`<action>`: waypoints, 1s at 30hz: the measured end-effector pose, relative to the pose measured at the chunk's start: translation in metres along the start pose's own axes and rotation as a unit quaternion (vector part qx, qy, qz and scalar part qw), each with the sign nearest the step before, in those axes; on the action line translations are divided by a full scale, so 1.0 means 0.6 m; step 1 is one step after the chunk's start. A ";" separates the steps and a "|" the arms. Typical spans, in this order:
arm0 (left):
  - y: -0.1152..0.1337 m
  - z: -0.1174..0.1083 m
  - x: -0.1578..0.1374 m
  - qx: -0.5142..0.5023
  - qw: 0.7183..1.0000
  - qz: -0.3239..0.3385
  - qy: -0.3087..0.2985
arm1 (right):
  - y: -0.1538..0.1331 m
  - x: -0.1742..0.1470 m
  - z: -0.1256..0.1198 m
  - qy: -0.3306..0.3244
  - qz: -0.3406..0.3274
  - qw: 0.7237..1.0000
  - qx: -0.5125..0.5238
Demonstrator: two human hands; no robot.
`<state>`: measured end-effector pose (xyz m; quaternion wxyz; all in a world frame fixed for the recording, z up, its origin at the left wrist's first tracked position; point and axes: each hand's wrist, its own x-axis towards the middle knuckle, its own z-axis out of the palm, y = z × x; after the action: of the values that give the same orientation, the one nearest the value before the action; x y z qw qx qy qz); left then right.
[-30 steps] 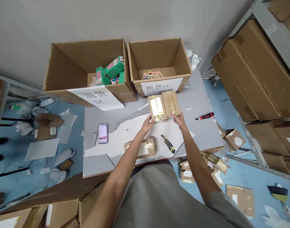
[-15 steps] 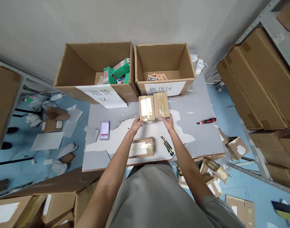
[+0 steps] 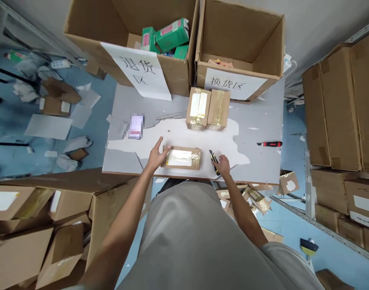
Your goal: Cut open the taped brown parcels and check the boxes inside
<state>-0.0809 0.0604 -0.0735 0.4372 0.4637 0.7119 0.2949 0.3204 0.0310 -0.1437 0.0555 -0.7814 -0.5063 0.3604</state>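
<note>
While left fingers [image 3: 159, 145] spread wide, right fingers [image 3: 222, 158] touch the cutter [image 3: 213, 157], grip unclear, by the table edge [image 3: 130, 174].

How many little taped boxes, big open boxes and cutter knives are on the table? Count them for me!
Little taped boxes: 3
Big open boxes: 2
Cutter knives: 2
Total: 7

I see left forearm [image 3: 132, 215] slanting from lower left, left hand [image 3: 155, 158] left of centre, thumb spread; right forearm [image 3: 244, 207] from lower right, right hand [image 3: 223, 165] right of centre, fingers curled.
</note>
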 end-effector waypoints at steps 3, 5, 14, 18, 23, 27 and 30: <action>-0.040 -0.009 -0.061 -0.047 0.996 -0.068 -0.018 | 0.001 -0.026 0.008 -0.013 -0.004 1.000 -0.022; -0.051 -0.002 -0.085 -0.082 0.994 -0.071 -0.032 | -0.010 -0.032 0.011 -0.019 -0.008 0.999 -0.035; -0.059 0.013 -0.106 -0.124 0.990 -0.041 -0.050 | -0.104 -0.078 -0.026 -0.022 -0.068 0.997 -0.026; -0.079 0.001 -0.099 -0.120 0.990 -0.031 -0.069 | -0.174 -0.119 -0.064 -0.030 -0.160 0.986 -0.045; -0.082 -0.011 -0.088 -0.102 0.991 0.049 -0.075 | -0.279 -0.163 -0.087 -0.124 -0.295 0.926 -0.197; -0.080 -0.013 -0.081 -0.090 0.985 0.112 -0.092 | -0.355 -0.189 -0.072 -0.210 -0.325 0.845 -0.369; -0.086 -0.012 -0.075 -0.107 0.983 0.103 -0.112 | -0.395 -0.199 -0.056 -0.228 -0.327 0.803 -0.443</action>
<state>-0.1000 -0.0014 -0.0970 0.5287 0.5147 0.5715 0.3591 0.1358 0.0550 0.0486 -0.2988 -0.4043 -0.8347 0.2249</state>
